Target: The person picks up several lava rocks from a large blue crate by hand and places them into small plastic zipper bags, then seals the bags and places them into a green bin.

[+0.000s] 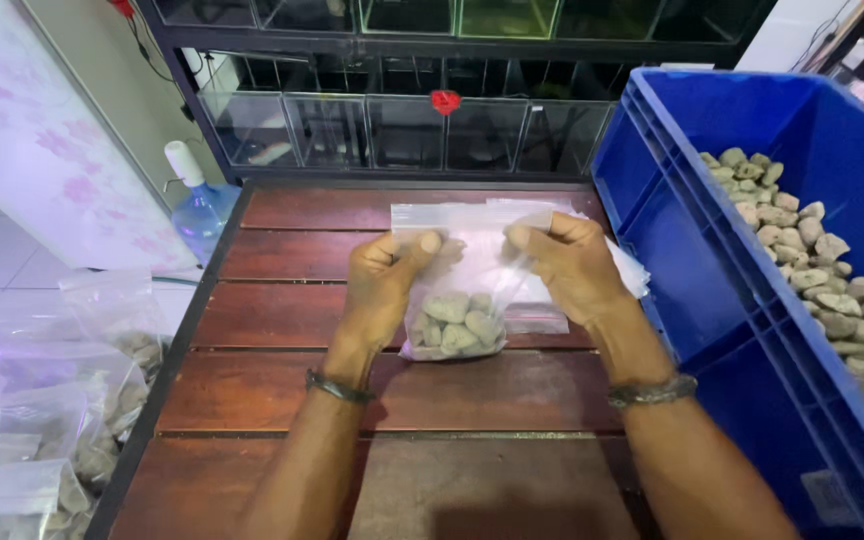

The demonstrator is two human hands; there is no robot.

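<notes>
Bag point(462, 270) of grey stones point(455, 322), clear plastic, stands mid-table on the wooden table point(402, 400); your left hand point(384, 280) and right hand point(567, 265) each pinch its top edge, fingers closed on the plastic. Blue crate point(712, 260) of stones sits just right of it; filled bags point(42, 440) lie on the floor, near left.

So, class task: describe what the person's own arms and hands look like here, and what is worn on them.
Both forearms are bare, with no sleeves and no gloves in view. The left hand has a thin dark bracelet round the wrist. The right hand has a slightly thicker, grey, chain-like bracelet round its wrist. No rings or watch can be made out.
</notes>
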